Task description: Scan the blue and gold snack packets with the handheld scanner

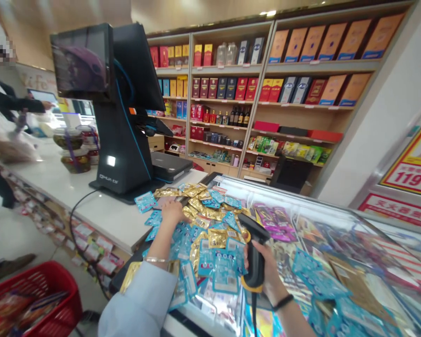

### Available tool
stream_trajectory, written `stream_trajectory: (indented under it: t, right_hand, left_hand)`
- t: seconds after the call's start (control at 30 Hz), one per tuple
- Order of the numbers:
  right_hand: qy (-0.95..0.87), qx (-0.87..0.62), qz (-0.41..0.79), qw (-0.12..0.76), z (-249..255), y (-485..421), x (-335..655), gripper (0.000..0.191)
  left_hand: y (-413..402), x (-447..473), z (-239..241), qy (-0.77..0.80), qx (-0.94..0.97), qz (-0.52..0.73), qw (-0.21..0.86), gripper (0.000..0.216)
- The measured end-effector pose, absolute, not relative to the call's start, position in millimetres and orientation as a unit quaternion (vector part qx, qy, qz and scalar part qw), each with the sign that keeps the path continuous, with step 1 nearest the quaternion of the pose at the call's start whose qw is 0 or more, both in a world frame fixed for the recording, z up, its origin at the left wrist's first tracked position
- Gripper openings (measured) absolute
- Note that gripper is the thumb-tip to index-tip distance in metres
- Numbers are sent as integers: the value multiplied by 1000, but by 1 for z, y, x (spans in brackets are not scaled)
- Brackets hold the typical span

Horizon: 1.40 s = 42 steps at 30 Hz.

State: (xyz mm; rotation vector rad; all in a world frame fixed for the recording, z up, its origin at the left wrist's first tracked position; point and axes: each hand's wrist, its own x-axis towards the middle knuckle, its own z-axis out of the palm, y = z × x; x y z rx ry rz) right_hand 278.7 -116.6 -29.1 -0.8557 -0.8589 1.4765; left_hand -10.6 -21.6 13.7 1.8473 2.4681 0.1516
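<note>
A heap of small blue and gold sachets (210, 224) lies across the white counter and the glass lid of a freezer chest (337, 224). My left hand (171, 211) reaches forward into the heap, fingers curled down on the sachets near its far edge; what it grips is hidden. A bracelet and a pale blue sleeve show on that arm. My right hand (266, 267) is wrapped round the handle of a black barcode scanner (254, 248) with an orange band, its head pointing left over the sachets.
A black checkout terminal (119, 107) with two screens stands on the counter (73, 196) to the left, cable hanging down. Jars sit behind it. A red basket (38, 290) is at lower left. A person stands at far left. Shelves of boxes and bottles fill the back wall.
</note>
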Motion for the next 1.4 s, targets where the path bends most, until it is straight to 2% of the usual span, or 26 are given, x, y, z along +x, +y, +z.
stream_trajectory:
  t: [0.17,0.37,0.63,1.4]
  right_hand:
    - [-392,-377,624,561,-39,-114,276,52]
    - [-389,-359,622,576,-44,-116,277,46]
    - [-401,-342,626,575,-39,-116,285,45]
    - [-422,-347,611,573,-40,-125,275,40]
  left_hand:
    - [-16,-17,4,804,588,72,45,72]
    - [-8,-29,-4,756,596,258,85,47]
    - [-3,-21,-8,652,589,464,115,51]
    - [-3,-18,-6,654,607,438,110,49]
